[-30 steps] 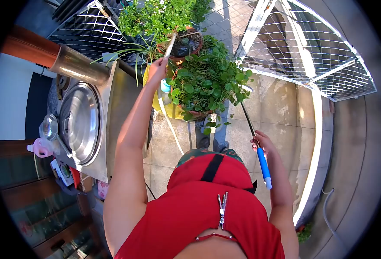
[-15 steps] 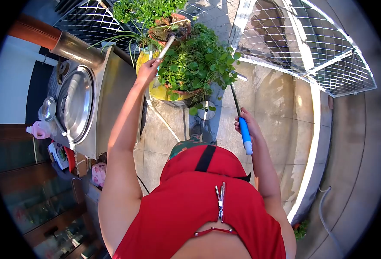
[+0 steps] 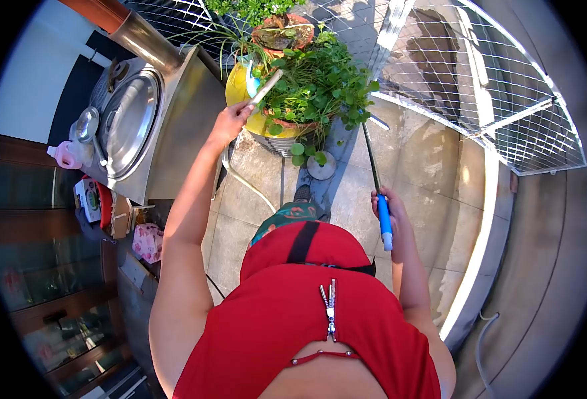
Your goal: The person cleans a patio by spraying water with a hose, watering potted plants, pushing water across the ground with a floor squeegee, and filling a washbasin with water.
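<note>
My left hand (image 3: 232,121) is closed round the end of a pale hose (image 3: 267,86), whose tip points at the leafy green plant (image 3: 323,83). The hose hangs from the hand down to the floor. My right hand (image 3: 388,203) grips the blue handle (image 3: 383,216) of a long thin dark pole (image 3: 371,156). The pole's far end runs up to the plant's right edge, where leaves hide part of it. Behind the leafy plant stands a brown pot (image 3: 283,34) with dark contents. A yellow container (image 3: 237,86) is left of the plant.
To the left is a metal stove (image 3: 190,126) with a round steel lid (image 3: 130,123), a ladle (image 3: 88,124) and a pink bottle (image 3: 65,155). A white mesh gate (image 3: 506,100) is at the upper right. A round pale disc (image 3: 321,166) lies on the tiled floor (image 3: 357,183).
The view has shifted and turned. The hose end has moved from the brown pot down toward the leafy plant. Both hands keep their holds, and the blue handle is closer to my body's midline.
</note>
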### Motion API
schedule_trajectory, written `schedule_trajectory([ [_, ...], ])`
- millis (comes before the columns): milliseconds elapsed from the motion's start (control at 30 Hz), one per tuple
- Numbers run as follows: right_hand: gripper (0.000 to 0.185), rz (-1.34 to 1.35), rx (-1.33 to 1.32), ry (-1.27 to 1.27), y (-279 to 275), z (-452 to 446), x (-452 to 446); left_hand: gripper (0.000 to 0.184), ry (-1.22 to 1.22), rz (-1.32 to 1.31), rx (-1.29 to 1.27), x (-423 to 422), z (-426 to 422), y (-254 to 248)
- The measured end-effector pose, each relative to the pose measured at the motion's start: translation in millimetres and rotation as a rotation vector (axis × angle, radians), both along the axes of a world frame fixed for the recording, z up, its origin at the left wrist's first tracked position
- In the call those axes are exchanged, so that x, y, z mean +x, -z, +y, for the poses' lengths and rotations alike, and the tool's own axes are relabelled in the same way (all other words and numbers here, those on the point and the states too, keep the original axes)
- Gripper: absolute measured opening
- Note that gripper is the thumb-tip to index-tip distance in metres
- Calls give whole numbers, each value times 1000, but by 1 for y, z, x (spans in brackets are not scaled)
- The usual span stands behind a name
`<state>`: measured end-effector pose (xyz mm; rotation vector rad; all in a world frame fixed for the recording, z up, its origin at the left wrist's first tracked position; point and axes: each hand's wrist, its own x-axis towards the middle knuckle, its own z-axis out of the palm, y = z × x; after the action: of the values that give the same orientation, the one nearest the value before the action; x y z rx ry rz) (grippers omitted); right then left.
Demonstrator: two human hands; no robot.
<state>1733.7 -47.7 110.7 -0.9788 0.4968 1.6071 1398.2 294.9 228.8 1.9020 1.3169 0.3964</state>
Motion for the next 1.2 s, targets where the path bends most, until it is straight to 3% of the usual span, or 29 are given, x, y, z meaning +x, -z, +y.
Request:
schedule_trajectory([
  [233, 24, -28, -36, 88, 2, 2, -14, 43, 10, 255, 73, -3, 2, 0],
  [433, 23, -32, -35, 96, -7, 23, -33, 42, -62, 124, 167, -14, 47, 18],
  [667, 25, 27, -26, 77, -8, 60, -51, 43, 25, 65, 9, -4, 74, -1],
  [767, 24, 22, -27, 84, -23, 90, -63, 43, 1, -2, 63, -3, 101, 7],
  [933, 24, 4, 7, 123, -32, 125, -74, 42, -230, -21, -34, -18, 169, 27],
  [1200, 32, -48, -34, 107, -42, 144, -94, 41, -354, -98, -56, -36, 259, 55],
])
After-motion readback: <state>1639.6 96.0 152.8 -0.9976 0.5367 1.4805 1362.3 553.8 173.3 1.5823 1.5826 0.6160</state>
